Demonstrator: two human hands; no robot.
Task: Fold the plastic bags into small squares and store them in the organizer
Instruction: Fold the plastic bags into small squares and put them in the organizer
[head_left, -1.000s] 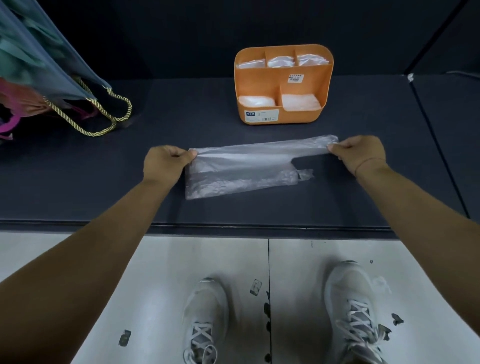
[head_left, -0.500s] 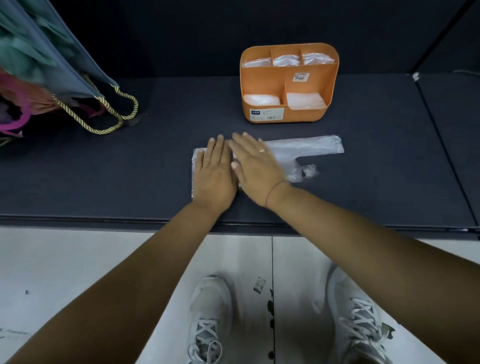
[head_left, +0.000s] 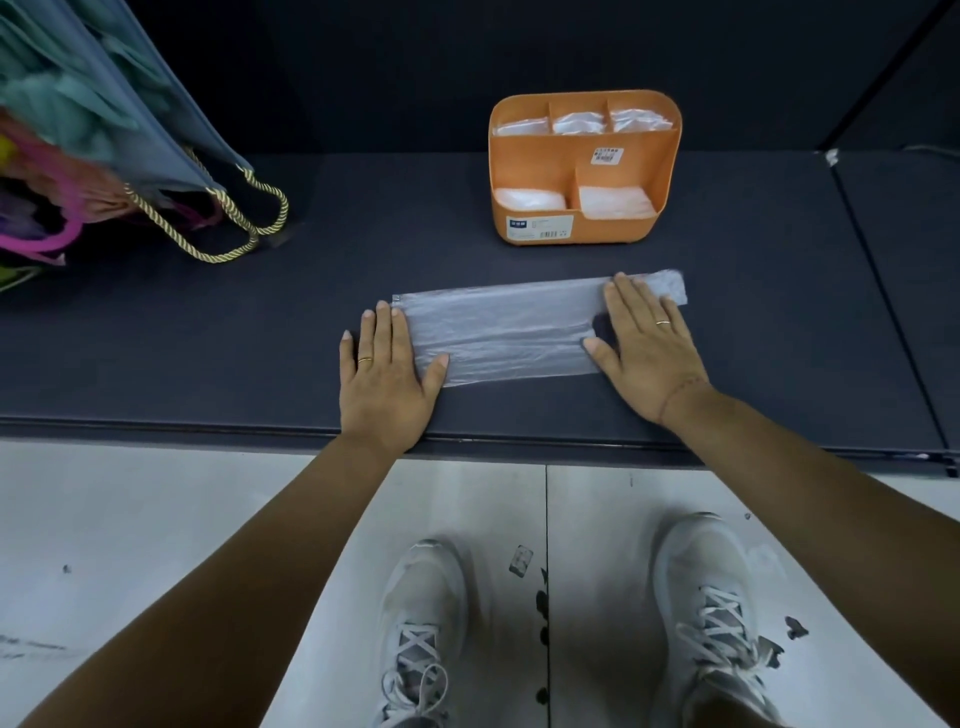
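Note:
A clear plastic bag (head_left: 511, 327) lies flat as a long strip on the dark table (head_left: 208, 353). My left hand (head_left: 387, 379) presses its left end with straight fingers. At the bag's right end, over the handle part, my right hand (head_left: 647, 345) lies flat with fingers spread. Behind the bag stands an orange organizer (head_left: 535, 163) whose compartments hold folded clear bags.
A blue tote bag (head_left: 109, 130) with gold rope handles and colourful contents sits at the far left of the table. The table's front edge runs just below my wrists. My white shoes stand on the pale floor below.
My hands were together on the bag's left part half a second ago. The right hand has slid right along the bag, smoothing it flat; the left stayed at the left end.

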